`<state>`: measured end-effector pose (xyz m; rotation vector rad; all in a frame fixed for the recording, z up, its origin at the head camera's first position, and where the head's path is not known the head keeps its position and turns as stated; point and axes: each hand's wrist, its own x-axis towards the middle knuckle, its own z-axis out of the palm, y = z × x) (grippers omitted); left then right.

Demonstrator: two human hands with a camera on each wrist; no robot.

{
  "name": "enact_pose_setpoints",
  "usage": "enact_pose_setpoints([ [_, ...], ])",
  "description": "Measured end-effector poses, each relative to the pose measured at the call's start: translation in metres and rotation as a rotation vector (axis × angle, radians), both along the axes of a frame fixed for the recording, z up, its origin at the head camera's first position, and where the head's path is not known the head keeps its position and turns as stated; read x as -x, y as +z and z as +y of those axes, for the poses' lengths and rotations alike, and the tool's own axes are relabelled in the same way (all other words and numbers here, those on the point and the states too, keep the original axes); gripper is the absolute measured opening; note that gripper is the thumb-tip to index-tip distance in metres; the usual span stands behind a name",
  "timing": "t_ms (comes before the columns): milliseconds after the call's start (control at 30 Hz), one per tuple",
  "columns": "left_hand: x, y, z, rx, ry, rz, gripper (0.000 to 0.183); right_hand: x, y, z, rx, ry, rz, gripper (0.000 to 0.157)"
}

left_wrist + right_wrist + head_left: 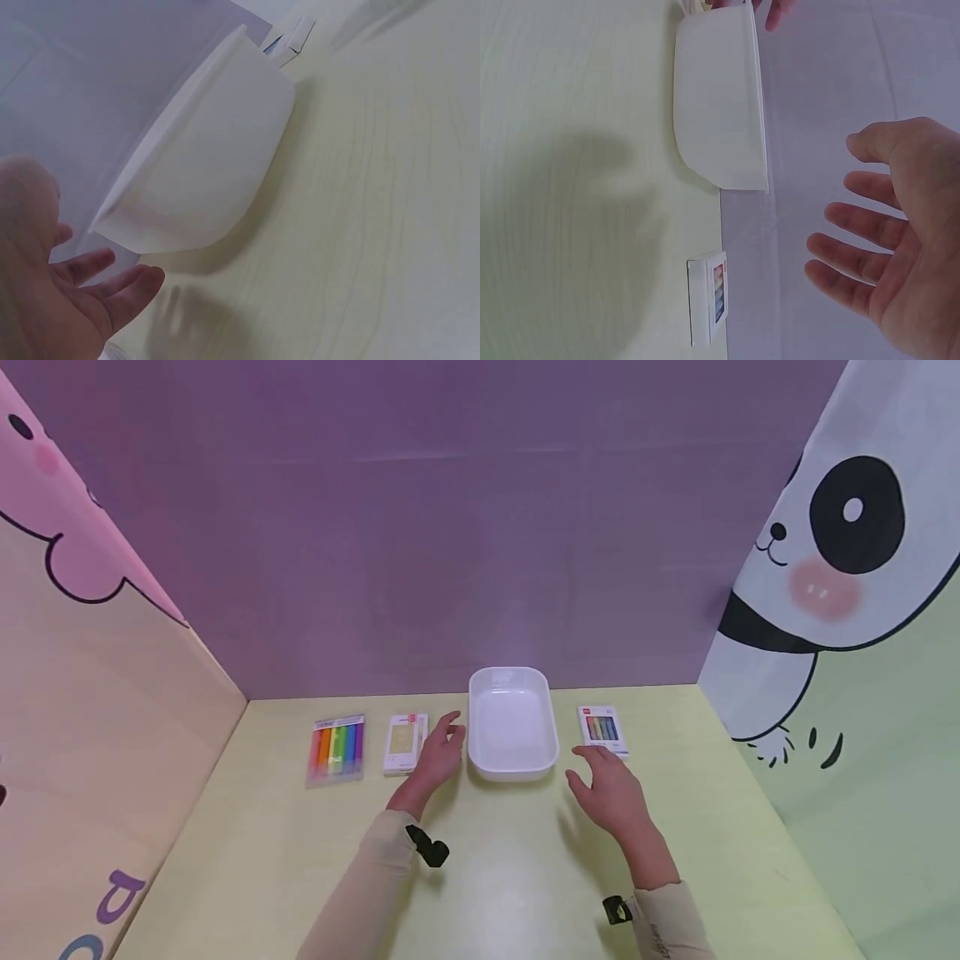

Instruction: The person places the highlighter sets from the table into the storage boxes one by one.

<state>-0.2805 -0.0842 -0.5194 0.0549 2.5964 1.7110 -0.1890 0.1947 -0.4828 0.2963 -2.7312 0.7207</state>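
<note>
A white plastic basin stands at the back middle of the table. Close to its left side is my left hand, fingers loosely bent and holding nothing; the left wrist view shows the fingertips near the basin's rim, apart from it as far as I can tell. My right hand hovers above the table to the right of the basin, fingers spread and nothing in them. Just beyond it lies a small white box with coloured sticks pictured on it, its near edge partly covered by that hand.
Left of my left hand lies a white box with a tan panel, partly hidden by the hand. Further left is a clear pack of rainbow-coloured markers. A purple backdrop rises behind the table, with printed panels on both sides.
</note>
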Motion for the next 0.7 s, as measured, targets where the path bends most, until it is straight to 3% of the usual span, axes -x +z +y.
enact_pose_setpoints([
  [167,0.009,-0.006,0.000,-0.026,0.000,0.009,0.046,0.004,0.000,0.002,-0.007,0.014,-0.017,0.035],
  [433,0.012,-0.013,0.002,-0.049,-0.034,-0.067,0.052,0.004,0.000,0.008,-0.015,0.015,-0.037,0.033],
  [700,0.021,-0.021,0.008,-0.035,-0.050,-0.072,0.053,0.007,0.003,0.019,-0.032,0.001,-0.058,0.034],
])
